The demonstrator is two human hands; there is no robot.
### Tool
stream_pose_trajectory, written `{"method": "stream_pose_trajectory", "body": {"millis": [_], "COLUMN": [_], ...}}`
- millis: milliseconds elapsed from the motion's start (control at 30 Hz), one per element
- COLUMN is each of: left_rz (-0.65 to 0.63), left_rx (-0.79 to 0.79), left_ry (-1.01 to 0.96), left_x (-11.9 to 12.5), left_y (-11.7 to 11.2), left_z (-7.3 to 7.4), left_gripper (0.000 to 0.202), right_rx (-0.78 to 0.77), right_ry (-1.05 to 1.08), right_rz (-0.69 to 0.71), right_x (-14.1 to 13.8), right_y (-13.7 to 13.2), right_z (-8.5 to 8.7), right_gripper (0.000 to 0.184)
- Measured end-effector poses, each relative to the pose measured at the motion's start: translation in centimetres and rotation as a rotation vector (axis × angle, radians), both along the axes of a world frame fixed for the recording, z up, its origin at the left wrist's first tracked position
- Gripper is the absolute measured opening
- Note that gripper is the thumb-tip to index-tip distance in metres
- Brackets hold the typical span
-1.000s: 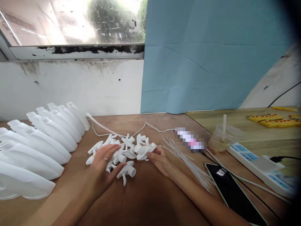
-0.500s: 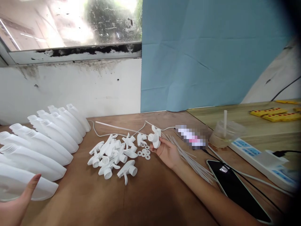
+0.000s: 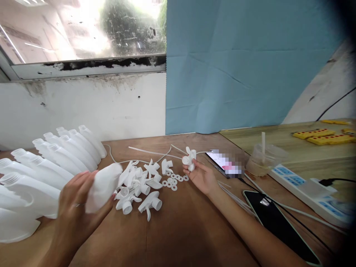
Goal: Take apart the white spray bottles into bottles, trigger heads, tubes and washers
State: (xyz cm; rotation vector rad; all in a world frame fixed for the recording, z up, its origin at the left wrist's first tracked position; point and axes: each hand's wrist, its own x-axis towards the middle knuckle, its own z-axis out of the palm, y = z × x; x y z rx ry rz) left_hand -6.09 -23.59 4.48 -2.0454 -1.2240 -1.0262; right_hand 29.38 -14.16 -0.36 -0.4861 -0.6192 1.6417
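My left hand (image 3: pixel 80 205) is wrapped round a white plastic bottle (image 3: pixel 103 185), lifted and tilted with its base toward the middle of the table; its neck is out of sight. My right hand (image 3: pixel 201 176) pinches a white spray trigger head (image 3: pixel 190 158). A thin clear tube (image 3: pixel 151 151) sticks out leftward from that head. Between the hands lies a heap of white trigger heads (image 3: pixel 136 181), partly behind the held bottle. Several flat white washers (image 3: pixel 172 182) rest just left of my right hand.
Rows of white bottles (image 3: pixel 69 152) stand leaning at the left. Loose thin tubes (image 3: pixel 236 198) lie under my right forearm. Farther right are a lit phone (image 3: pixel 228 163), a dark phone (image 3: pixel 278 222), a plastic cup with a straw (image 3: pixel 264 159), a power strip (image 3: pixel 294 181) and cables.
My left hand has moved right and now holds a bottle near the heap. My right hand has shifted slightly right with the trigger head and its tube.
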Motion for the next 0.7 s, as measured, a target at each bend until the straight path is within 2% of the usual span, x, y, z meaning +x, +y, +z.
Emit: {"method": "stream_pose_trajectory", "body": {"millis": [133,233,400,533,700], "left_rz": [0.067,0.064,0.064,0.074,0.002], "left_rx": [-0.032,-0.039,-0.033,-0.023,-0.074], "left_ry": [0.09,0.127,0.136,0.12,0.142], "left_x": [2.3,2.3,1.1,0.7,1.1], "left_y": [4.4,5.9,5.5,5.3,5.1], "left_z": [-0.5,-1.9,-3.8,-4.0,-3.8], "left_gripper": [0.066,0.063,0.065,0.065,0.062], "right_rx": [0.007,0.008,-0.026,-0.008,0.104], "right_ry": [-0.05,-0.073,-0.088,-0.173,-0.277], "right_rz": [-0.117,-0.208,-0.348,-0.413,-0.378], "right_x": [0.7,1.2,1.9,1.9,0.8], "right_y": [0.3,0.6,1.0,1.1,0.6], "right_z": [0.0,0.0,-0.3,-0.5,-0.3], "right_gripper": [0.02,0.022,0.023,0.021,0.023]}}
